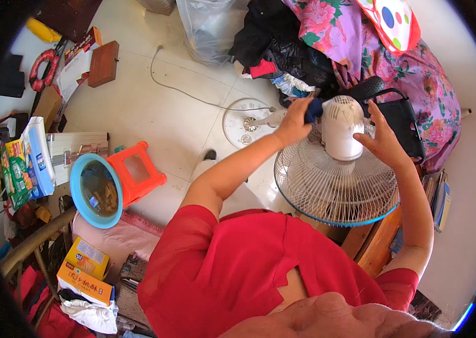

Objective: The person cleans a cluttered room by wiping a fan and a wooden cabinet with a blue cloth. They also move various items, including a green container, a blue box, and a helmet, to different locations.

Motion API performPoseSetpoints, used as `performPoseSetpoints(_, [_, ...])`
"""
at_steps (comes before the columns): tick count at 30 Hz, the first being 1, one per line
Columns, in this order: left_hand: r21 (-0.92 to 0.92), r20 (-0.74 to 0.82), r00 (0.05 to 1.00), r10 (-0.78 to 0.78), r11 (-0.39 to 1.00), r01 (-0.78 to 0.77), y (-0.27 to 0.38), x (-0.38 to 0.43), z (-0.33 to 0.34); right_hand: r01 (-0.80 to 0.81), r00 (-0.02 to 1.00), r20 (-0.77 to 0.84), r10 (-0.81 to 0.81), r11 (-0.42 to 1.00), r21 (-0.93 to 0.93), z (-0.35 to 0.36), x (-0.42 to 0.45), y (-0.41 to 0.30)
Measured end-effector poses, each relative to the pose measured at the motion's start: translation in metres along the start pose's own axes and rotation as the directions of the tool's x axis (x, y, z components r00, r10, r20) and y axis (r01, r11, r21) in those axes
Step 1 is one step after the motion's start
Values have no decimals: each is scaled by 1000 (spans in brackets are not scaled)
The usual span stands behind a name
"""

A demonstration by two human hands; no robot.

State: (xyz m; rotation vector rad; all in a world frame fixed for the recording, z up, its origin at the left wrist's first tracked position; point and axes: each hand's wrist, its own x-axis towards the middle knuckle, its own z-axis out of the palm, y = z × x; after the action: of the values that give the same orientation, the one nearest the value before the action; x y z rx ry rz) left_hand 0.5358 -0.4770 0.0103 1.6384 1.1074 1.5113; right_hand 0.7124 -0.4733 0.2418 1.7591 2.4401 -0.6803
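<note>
A white standing fan (342,126) with a round wire grille (335,190) and blue rim is in front of me, motor housing upward in the view. My left hand (299,120) holds a dark blue cloth (314,110) against the housing's left side. On the other side, my right hand (379,135) has its fingers apart beside the housing; whether the fingertips touch it I cannot tell. The fan's round white base (238,122) rests on the tiled floor, with a grey power cord (187,96) running from the stand to a plug.
An orange plastic stool (151,169) stands next to a blue basin (74,186) of murky water with a brown cloth inside. Dark clothes (280,38) and flowered fabric (423,88) are heaped beyond the fan. A black bag (396,122) lies right of the fan, near wooden furniture (379,236).
</note>
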Motion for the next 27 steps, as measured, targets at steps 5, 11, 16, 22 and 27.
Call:
performPoseSetpoints(5, [134,166,986,20,990,-43,-17,-25,14,-46,995,100,28,983,180,21,29,15])
performPoseSetpoints(11, [1,163,978,131,991,-133,-57,-44,23,-235,971,153,187,874,425,19,27,-5])
performPoseSetpoints(16, [-46,119,981,155,988,-150,-97,-59,18,-248,969,123,216,868,431,22,29,-10])
performPoseSetpoints(22, [25,62,955,-292,957,291,-174,-102,37,-248,969,110,223,833,495,26,28,-2])
performPoseSetpoints(27, [41,-56,702,-710,701,712,-248,-120,57,-219,976,127,179,844,489,24,31,-8])
